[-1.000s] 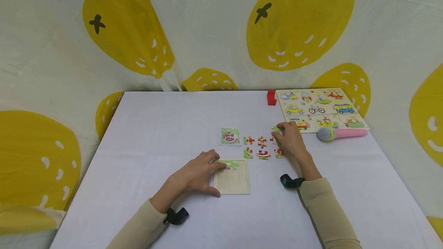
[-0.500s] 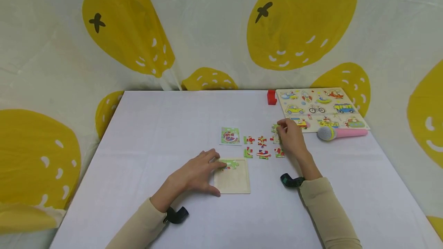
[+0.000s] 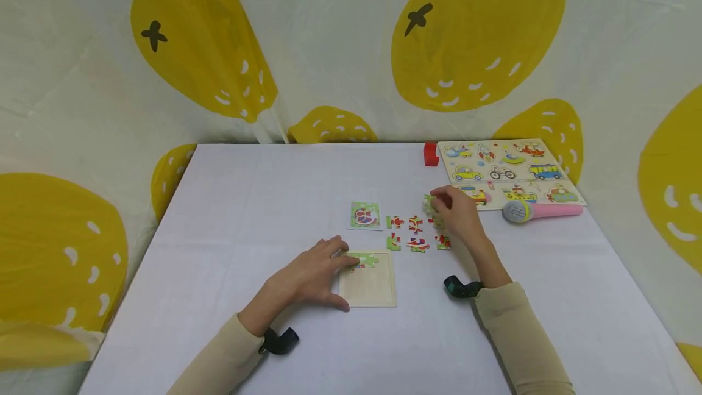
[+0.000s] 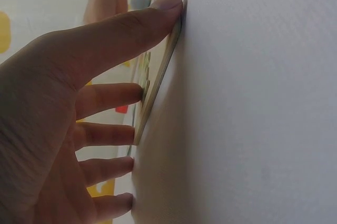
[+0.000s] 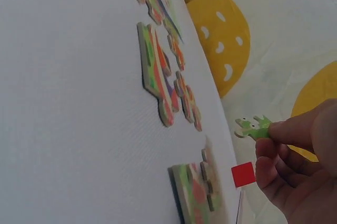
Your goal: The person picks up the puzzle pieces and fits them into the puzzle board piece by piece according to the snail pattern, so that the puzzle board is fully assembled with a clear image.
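Observation:
In the head view my left hand (image 3: 314, 276) rests at the left side of a shallow wooden puzzle tray (image 3: 373, 291). Its index fingertip touches joined green puzzle pieces (image 3: 368, 260) in the tray's upper left, while the thumb lies at the lower left corner. The left wrist view has these fingers spread and nearly straight along the tray edge (image 4: 162, 76). Thumb and fingertips of my right hand (image 3: 460, 215) pinch a green puzzle piece (image 5: 255, 127), held above the table in the right wrist view. Loose red-and-green puzzle pieces (image 3: 417, 244) lie below and left of that hand.
A small picture card (image 3: 365, 216) lies behind the tray. At the back right are a wooden vehicle board (image 3: 512, 163), a pink toy microphone (image 3: 555, 211) and a red block (image 3: 430, 155). A patterned curtain (image 3: 329, 35) hangs behind the white table (image 3: 263, 194).
My right hand has lifted the green puzzle piece from the loose group and moved slightly left with it. The left hand stays on the tray.

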{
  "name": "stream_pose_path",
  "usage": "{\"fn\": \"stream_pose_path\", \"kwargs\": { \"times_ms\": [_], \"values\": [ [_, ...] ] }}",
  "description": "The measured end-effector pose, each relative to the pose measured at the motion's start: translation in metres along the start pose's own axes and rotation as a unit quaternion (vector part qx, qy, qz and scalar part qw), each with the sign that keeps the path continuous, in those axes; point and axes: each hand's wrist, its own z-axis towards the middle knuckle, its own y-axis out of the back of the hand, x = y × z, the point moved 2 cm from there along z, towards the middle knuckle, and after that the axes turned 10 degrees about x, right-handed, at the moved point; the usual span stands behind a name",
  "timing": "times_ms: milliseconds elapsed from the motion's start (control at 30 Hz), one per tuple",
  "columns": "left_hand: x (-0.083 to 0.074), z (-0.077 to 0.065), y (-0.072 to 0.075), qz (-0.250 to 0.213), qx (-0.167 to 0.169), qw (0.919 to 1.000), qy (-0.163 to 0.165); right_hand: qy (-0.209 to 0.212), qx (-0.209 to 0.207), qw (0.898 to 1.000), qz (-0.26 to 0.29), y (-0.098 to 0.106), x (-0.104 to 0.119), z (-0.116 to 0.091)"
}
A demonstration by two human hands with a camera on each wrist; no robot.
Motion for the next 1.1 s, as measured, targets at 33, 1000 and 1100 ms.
{"fn": "stream_pose_path", "kwargs": {
  "times_ms": [33,1000,1100],
  "values": [
    [0.0,0.0,0.0,0.001,0.0,1.0,0.0,0.002,0.007,1.0,0.0,0.0,0.003,-0.001],
    [0.002,0.0,0.0,-0.014,0.005,0.9999,0.002,0.111,0.242,0.964,-0.012,-0.04,0.065,-0.024],
    [0.002,0.0,0.0,-0.013,0.006,0.9999,0.002,0.12,0.253,0.96,-0.015,-0.044,0.067,-0.025]
  ]
}}
